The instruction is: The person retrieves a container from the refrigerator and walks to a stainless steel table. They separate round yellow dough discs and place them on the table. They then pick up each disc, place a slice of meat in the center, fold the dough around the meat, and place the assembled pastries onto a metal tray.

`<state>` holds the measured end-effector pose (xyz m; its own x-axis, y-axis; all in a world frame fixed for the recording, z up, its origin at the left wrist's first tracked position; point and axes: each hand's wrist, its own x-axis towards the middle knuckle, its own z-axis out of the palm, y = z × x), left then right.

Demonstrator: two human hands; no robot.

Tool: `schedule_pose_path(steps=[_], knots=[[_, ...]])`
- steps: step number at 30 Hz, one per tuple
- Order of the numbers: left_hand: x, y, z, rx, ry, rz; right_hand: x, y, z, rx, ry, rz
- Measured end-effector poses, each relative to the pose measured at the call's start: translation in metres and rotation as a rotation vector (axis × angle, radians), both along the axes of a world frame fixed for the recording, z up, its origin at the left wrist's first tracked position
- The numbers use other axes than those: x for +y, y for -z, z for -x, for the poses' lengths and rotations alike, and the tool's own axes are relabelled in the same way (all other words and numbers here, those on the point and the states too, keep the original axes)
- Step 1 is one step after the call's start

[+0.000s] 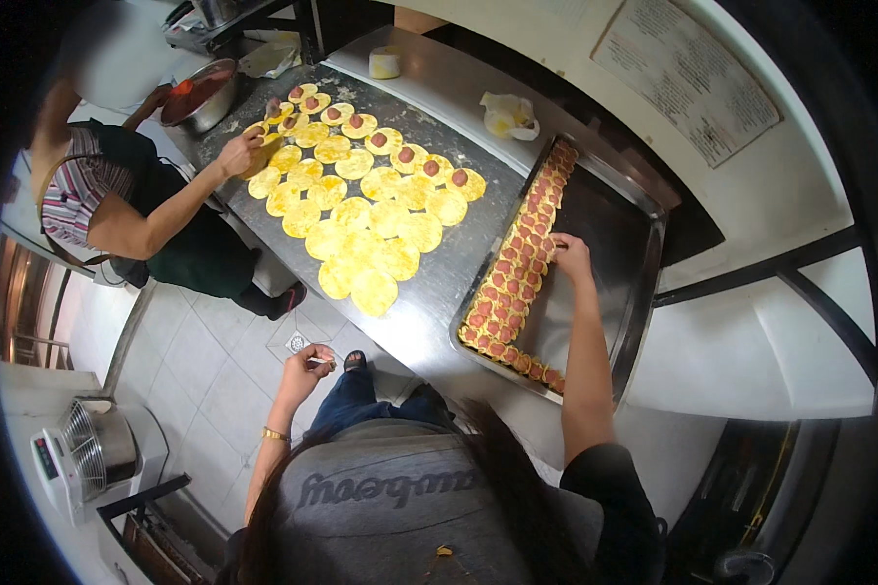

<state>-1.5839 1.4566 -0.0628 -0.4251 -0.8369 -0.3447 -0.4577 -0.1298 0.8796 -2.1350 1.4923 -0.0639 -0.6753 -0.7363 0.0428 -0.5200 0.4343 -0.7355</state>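
My right hand (571, 255) reaches into a large metal tray (595, 200). Its fingers are pinched at the right edge of the packed rows of small dough pieces with reddish filling (517, 273), apparently on one piece; the fingertips partly hide it. The rows run along the tray's left side and turn along its near edge. My left hand (305, 369) hangs over the floor, left of the table, with its fingers curled together. Whatever may be in them is too small to make out. Flat yellow dough rounds (361, 244) lie overlapping on the table, several at the back topped with reddish filling balls (406, 154).
At the left a co-worker's hand (240, 153) touches the rounds, beside a metal bowl of red filling (205, 97). A plastic bag (509, 117) and a small yellowish container (384, 63) stand on the back ledge. A mixer (98, 448) stands at lower left.
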Motion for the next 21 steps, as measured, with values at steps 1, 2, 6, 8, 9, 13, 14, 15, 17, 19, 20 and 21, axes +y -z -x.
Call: schedule_pose_path(steps=[1, 2, 6, 8, 9, 13, 14, 15, 17, 19, 20, 21], knots=[[-0.005, 0.003, -0.002, 0.011, 0.01, 0.004, -0.003, -0.004, 0.0, 0.111, 0.053, 0.028], [-0.01, 0.005, -0.006, 0.026, 0.01, -0.005, -0.01, -0.007, -0.001, 0.22, 0.104, 0.058], [-0.042, -0.002, -0.014, 0.039, 0.013, 0.044, -0.077, -0.046, -0.04, 0.304, 0.17, 0.362], [-0.058, -0.01, -0.014, 0.029, 0.033, 0.087, -0.11, -0.023, -0.04, 0.467, -0.037, 0.321], [-0.064, -0.011, -0.019, 0.029, 0.026, 0.099, -0.129, -0.016, -0.048, 0.438, -0.055, 0.129], [-0.085, -0.006, -0.052, 0.059, -0.07, 0.087, -0.177, 0.009, -0.077, 0.425, 0.181, -0.244], [-0.089, -0.002, -0.063, 0.078, -0.103, 0.077, -0.187, 0.012, -0.081, 0.428, 0.177, -0.236], [-0.092, 0.003, -0.073, 0.085, -0.134, 0.054, -0.188, 0.016, -0.083, 0.431, 0.18, -0.237], [-0.098, 0.01, -0.092, 0.098, -0.191, 0.013, -0.199, 0.031, -0.074, 0.296, 0.258, -0.22], [-0.104, 0.021, -0.109, 0.153, -0.243, -0.049, -0.205, 0.041, -0.07, 0.111, 0.377, -0.073], [-0.108, 0.027, -0.114, 0.181, -0.266, -0.081, -0.206, 0.047, -0.068, 0.02, 0.44, 0.001], [-0.114, 0.027, -0.116, 0.182, -0.266, -0.086, -0.208, 0.043, -0.074, -0.06, 0.467, 0.089]])
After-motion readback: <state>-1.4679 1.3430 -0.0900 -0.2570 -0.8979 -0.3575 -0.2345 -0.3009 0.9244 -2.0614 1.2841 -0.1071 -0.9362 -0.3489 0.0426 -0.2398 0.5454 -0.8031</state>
